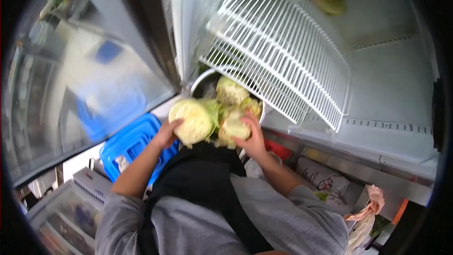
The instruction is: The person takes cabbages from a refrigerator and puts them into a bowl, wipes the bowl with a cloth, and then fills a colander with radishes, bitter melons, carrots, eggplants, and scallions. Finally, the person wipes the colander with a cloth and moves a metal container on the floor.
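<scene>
Left hand [168, 133]: gripping the edge of a cut cabbage [191, 123], its pale face upward.
Right hand [255, 138]: fingers and thumb clamped round a smaller cabbage piece [236, 128].
Both held pieces: side by side, near the round pot [194, 86].
Inside the pot: another cabbage [230, 89], close to the wire shelves [278, 52].

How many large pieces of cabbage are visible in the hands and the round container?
3: a cut piece in the left hand, a smaller piece in the right hand, a third piece in the round container. More may be hidden there.
</scene>
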Action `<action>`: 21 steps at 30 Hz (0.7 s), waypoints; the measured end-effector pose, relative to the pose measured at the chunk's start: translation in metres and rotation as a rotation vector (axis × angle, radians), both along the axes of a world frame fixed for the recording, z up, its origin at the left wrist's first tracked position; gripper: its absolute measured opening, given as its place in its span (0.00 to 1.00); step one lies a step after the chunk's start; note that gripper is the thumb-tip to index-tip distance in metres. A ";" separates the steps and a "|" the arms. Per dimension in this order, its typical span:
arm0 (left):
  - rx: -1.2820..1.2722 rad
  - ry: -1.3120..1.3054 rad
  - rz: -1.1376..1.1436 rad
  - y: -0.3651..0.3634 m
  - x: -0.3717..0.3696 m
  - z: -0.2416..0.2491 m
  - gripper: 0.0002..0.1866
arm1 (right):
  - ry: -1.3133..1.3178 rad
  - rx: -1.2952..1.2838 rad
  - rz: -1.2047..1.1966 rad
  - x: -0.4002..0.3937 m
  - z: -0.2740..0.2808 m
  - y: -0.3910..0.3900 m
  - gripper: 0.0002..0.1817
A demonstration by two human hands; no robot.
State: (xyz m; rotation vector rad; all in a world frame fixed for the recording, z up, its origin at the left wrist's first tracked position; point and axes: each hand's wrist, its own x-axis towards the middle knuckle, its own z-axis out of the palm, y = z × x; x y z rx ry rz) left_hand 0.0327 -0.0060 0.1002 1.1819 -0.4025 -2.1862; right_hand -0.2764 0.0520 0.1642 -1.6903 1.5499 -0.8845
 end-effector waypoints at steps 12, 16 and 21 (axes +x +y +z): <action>0.021 0.211 0.059 0.020 0.003 0.017 0.30 | -0.758 -0.591 -0.367 -0.092 0.257 -0.189 0.27; -0.068 0.197 0.064 0.022 0.004 0.026 0.30 | -0.494 -0.332 -0.709 -0.124 0.214 -0.292 0.33; -0.024 0.082 0.074 0.033 0.025 0.013 0.31 | 0.219 -0.270 -0.699 -0.185 0.153 -0.325 0.49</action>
